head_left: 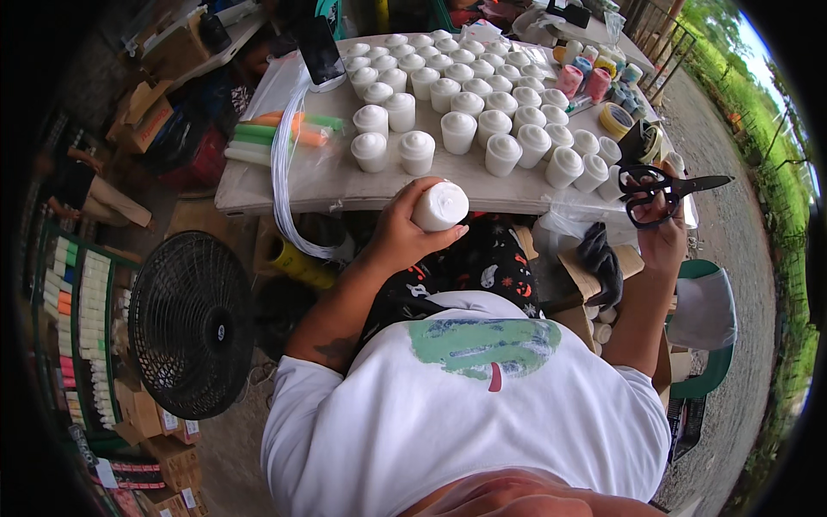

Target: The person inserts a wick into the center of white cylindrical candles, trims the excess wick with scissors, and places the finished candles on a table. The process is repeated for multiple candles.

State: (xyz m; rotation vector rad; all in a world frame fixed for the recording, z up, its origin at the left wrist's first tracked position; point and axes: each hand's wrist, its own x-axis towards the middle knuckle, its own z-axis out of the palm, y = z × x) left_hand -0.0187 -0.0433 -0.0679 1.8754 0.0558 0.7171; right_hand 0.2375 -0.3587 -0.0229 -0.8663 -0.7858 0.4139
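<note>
My left hand (398, 231) is closed around a small white round-topped pot (440, 206), held just in front of the near edge of the pale table (258, 194). My right hand (662, 226) grips black scissors (662, 189) by their handles, blades shut and pointing right, off the table's right end. Many more white pots (458, 131) stand in rows across the table top.
A coil of white cord (282, 172) and orange and green tubes (276, 131) lie at the table's left. Coloured pots (594, 77) and tape rolls (617, 119) sit at the far right. A black fan (191, 323) stands on the ground to my left beside a rack of tubes (82, 327).
</note>
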